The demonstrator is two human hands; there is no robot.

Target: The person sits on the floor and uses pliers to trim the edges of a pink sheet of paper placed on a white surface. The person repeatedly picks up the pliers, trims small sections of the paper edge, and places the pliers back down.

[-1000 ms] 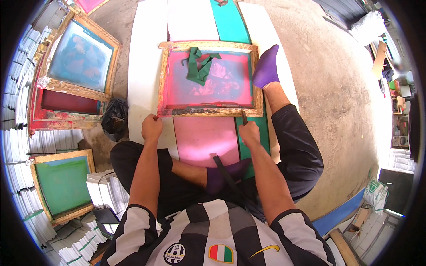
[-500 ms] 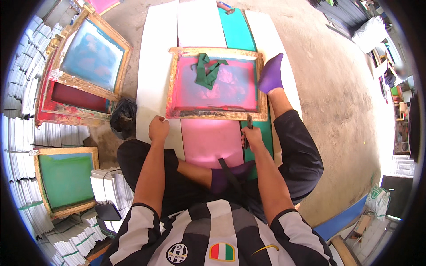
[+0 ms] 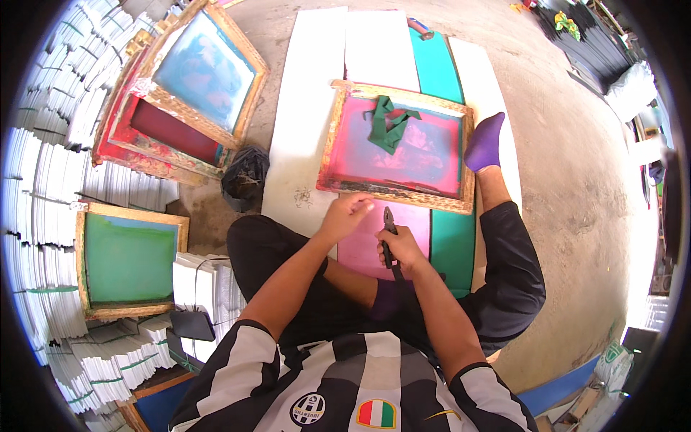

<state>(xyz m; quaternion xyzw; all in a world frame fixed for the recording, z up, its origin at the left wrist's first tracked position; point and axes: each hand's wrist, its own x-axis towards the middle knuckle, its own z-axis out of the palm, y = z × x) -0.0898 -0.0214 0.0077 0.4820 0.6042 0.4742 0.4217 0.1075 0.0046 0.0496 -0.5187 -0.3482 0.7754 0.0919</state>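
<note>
A wooden-framed printing screen (image 3: 398, 196) with pink and blue-grey mesh lies on the boards before me. On its mesh rests a crumpled strip of dark green cloth (image 3: 389, 133). My left hand (image 3: 344, 217) is at the frame's near edge, fingers partly stretched and thumb apart, with nothing visible in them. Whether it touches the wood I cannot tell. Just to its right, my right hand (image 3: 404, 248) is wrapped round dark pliers (image 3: 389, 222), their jaws pointing away from me below the frame. A small heap of thin bits (image 3: 306, 198) lies on the white board to the left.
A black plastic bag (image 3: 245, 178) stands left of the boards. Beyond it lean more framed screens, one blue (image 3: 209, 75) and one green (image 3: 129, 259), against bundled white stacks (image 3: 43, 216). My foot in a purple sock (image 3: 486, 142) rests beside the screen's right side.
My left hand has moved right from the white board to the frame's near edge, its fingers loosening. My right hand has drawn the pliers slightly back from the frame. The view has turned left.
</note>
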